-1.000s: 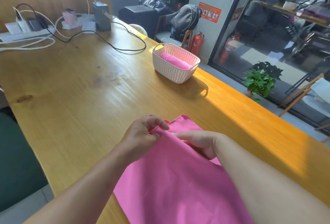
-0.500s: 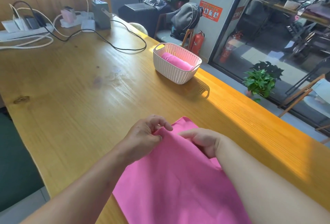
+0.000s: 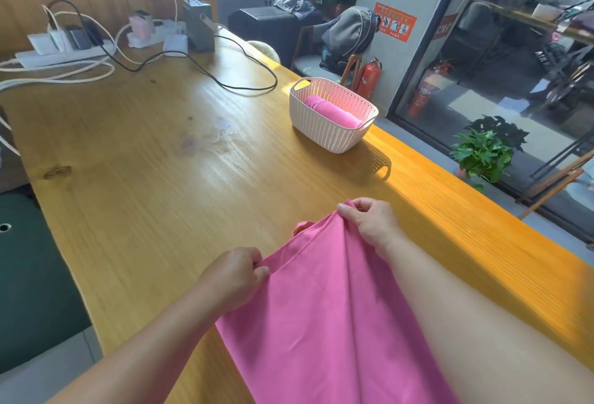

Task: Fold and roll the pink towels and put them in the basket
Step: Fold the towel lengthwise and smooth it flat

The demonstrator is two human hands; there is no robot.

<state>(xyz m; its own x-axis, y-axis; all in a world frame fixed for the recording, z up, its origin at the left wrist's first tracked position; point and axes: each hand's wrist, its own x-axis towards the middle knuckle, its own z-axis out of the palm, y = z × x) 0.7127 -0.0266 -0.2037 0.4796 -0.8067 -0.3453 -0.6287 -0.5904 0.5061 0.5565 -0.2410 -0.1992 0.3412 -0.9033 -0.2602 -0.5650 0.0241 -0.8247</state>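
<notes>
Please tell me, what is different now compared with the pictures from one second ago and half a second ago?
The two hands have spread apart along the towel's far edge. The left hand drew back toward the person, gripping the pink towel; the right hand moved forward and right, pinching the edge and lifting it. The basket with its rolled towel stayed where it was.

Wooden table (image 3: 167,185): basket (image 3: 328,128) far right, pink towel (image 3: 324,323) near edge, power strip (image 3: 61,57), cables far left.
</notes>
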